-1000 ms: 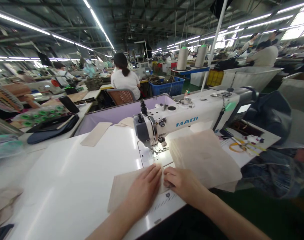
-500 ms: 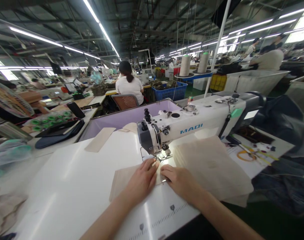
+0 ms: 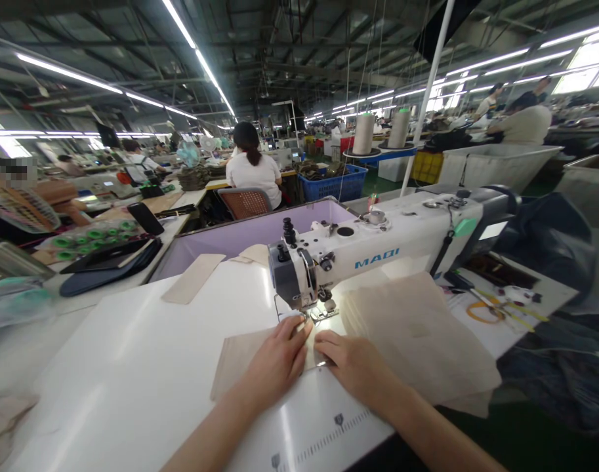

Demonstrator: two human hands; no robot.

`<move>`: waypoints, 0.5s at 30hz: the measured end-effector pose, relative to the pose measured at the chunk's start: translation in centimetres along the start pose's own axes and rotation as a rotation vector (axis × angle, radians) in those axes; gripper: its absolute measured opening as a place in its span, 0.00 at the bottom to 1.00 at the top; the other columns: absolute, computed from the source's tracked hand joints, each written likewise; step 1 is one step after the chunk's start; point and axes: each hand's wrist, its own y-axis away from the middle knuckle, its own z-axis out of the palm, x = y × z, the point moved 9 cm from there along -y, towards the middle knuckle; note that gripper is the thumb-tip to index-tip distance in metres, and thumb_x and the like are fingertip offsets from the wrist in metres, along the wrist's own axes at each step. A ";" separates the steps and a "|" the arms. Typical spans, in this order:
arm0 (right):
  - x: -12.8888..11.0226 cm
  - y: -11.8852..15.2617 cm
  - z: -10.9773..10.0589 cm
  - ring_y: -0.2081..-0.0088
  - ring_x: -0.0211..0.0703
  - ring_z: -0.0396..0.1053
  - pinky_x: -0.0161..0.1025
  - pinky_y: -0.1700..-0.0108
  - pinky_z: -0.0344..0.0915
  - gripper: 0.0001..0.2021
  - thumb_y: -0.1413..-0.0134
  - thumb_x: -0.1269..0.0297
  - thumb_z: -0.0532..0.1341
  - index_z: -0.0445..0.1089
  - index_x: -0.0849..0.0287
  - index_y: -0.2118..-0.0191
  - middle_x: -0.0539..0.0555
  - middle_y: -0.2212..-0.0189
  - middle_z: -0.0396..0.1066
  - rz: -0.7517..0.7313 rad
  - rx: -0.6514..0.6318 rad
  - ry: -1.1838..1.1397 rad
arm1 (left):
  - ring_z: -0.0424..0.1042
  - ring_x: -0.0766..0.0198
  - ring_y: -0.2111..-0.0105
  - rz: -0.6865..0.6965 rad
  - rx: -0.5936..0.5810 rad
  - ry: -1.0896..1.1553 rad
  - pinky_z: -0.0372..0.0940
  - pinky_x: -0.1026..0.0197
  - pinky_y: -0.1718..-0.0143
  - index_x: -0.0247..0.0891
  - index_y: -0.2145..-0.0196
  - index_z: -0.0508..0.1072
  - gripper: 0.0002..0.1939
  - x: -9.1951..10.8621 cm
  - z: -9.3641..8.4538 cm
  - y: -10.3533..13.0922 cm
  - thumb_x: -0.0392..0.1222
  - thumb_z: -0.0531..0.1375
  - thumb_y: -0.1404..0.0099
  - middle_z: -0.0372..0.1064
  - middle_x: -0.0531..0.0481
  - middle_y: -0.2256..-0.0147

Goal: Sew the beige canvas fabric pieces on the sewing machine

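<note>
A white sewing machine (image 3: pixel 378 242) stands on the white table, its needle area lit. Just in front of the presser foot (image 3: pixel 325 312), my left hand (image 3: pixel 279 351) presses down on a beige fabric piece (image 3: pixel 235 357), fingers close together. My right hand (image 3: pixel 353 360) is curled at the right edge of the same piece, fingertips beside the needle plate; what lies beneath them is partly hidden. A stack of beige fabric (image 3: pixel 417 328) lies under the machine arm, right of my right hand.
A beige strip (image 3: pixel 193 278) lies at the table's back left, by a lilac bin (image 3: pixel 220 233). Scissors (image 3: pixel 493 305) rest at the right. A person (image 3: pixel 252 167) sits beyond the bin. Two thread cones (image 3: pixel 363 134) stand behind the machine.
The view has shifted slightly. Both hands stay almost in place at the needle area, and the fabric under them looks nearly the same.
</note>
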 end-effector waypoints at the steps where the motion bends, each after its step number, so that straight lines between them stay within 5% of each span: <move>1: 0.0 0.0 0.0 0.54 0.46 0.75 0.37 0.54 0.66 0.11 0.33 0.71 0.55 0.74 0.56 0.53 0.53 0.49 0.75 -0.003 -0.002 0.002 | 0.65 0.52 0.41 0.003 0.004 0.000 0.65 0.47 0.38 0.43 0.37 0.66 0.22 0.0 0.0 0.0 0.36 0.51 0.27 0.64 0.41 0.42; 15: 0.4 -0.1 0.4 0.54 0.46 0.75 0.37 0.56 0.66 0.10 0.34 0.69 0.57 0.73 0.54 0.52 0.50 0.49 0.75 -0.010 0.006 0.030 | 0.67 0.51 0.41 0.029 0.018 -0.047 0.67 0.46 0.40 0.42 0.36 0.65 0.22 -0.2 0.0 0.0 0.37 0.52 0.26 0.65 0.40 0.43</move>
